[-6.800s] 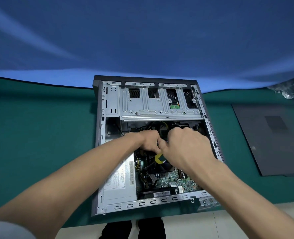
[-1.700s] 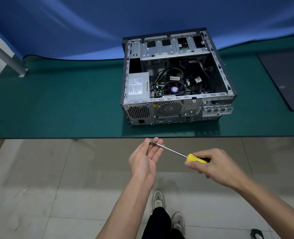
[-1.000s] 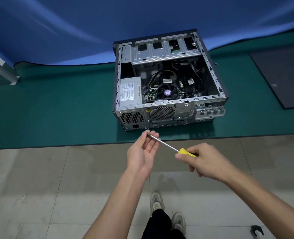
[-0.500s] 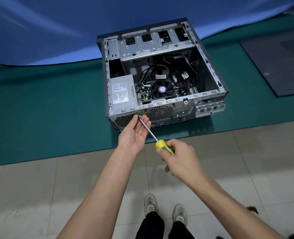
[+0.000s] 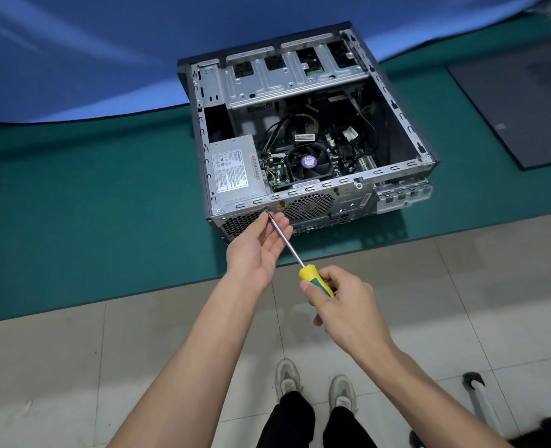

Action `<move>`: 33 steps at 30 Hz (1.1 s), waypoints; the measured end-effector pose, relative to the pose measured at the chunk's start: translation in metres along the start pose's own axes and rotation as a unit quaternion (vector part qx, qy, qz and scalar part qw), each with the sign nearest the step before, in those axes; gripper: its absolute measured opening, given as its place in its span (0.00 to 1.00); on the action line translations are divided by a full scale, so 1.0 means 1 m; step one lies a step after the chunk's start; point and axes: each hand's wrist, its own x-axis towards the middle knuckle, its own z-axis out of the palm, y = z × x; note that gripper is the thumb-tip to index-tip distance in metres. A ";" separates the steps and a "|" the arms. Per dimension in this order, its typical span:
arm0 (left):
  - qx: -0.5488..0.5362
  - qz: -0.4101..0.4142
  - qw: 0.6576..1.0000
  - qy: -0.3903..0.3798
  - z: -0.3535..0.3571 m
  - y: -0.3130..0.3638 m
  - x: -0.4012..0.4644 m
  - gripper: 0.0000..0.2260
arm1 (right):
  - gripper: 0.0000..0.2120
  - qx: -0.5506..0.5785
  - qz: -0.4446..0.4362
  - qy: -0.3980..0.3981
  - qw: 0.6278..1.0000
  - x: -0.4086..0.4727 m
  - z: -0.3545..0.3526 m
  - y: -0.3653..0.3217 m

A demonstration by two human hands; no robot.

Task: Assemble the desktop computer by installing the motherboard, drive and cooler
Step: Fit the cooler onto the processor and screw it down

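Our right hand (image 5: pixel 343 307) grips the screwdriver (image 5: pixel 308 274) handle; our left hand (image 5: pixel 256 250), palm up, grip wide, cradles the shaft. Tip perhaps touches the computer case (image 5: pixel 329 202).

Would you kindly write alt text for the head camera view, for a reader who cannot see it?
A person's right hand grips a yellow-handled screwdriver while the left hand steadies its shaft, the tip at the back of an open computer case lying on a green mat. Inside are a cooler fan and power supply.
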 end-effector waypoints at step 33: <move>-0.024 0.014 1.000 -0.005 0.001 -0.003 -0.003 0.05 | 0.05 -0.051 -0.039 0.011 0.998 0.000 -0.019 0.007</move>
